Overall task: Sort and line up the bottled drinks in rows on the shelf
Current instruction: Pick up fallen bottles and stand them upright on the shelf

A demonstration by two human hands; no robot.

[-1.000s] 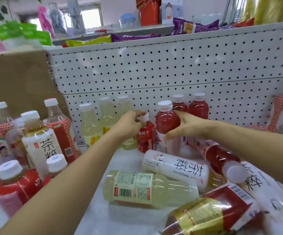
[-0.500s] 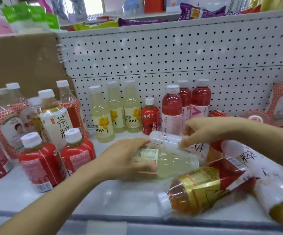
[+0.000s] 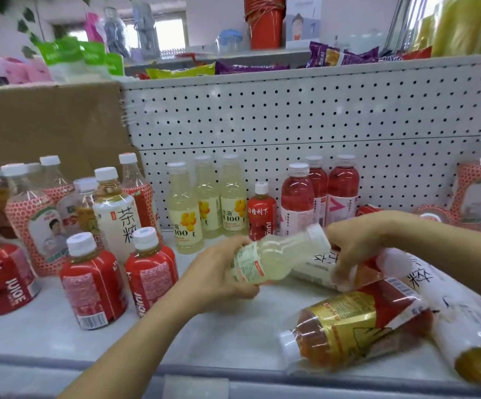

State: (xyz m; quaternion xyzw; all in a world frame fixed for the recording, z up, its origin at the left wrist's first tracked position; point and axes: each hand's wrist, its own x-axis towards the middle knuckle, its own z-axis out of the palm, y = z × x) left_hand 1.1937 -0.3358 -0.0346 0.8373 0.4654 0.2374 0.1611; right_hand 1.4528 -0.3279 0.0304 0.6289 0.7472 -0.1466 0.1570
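While the left hand grips the lemon bottle round its labelled middle, tilted between both hands, the right hand curls over a lying tea bottle. Full, smooth plastic: probably heavy and slippery, so the label is the best hold.

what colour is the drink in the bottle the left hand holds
Pale cloudy yellow, in the clear plastic bottle the left hand grips; head view.

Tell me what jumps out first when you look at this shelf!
The pale yellow plastic bottle with a white cap, tilted in the left hand mid-shelf, while the right hand curls over a white-labelled bottle lying beside it. Next, red juice bottles standing front left and a gold-and-red labelled bottle lying on its side front right.
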